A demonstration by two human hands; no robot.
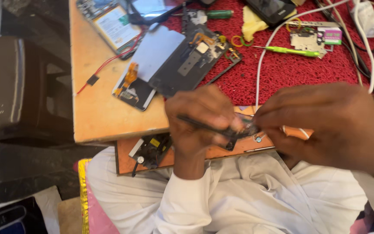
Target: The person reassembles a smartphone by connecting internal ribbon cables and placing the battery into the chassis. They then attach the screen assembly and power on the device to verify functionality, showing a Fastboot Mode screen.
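Fig. — head view, both hands over the lap edge of the workbench.

Your left hand grips a thin dark tool, prob. tweezers or a spudger; fingers curled and pressed together round the shaft. Tool's long axis runs left-to-right, dipping slightly, tip toward the right hand. Your right hand comes in from the right, thumb and forefinger pinching a small dark phone part — blurred, so exact kind can't be told.

Key relation: the part sits between the two hands, touching the right fingertips and right at the tool tip; it lies to the right of the left fingers, along the tool's own line. Right hand is the nearer — it holds the part; left reaches it only via the tool.

Behind, well apart: opened phone body w/ orange flex, white panel, green-handled screwdriver on red mat, white cable. Below the bench edge, a small black module.
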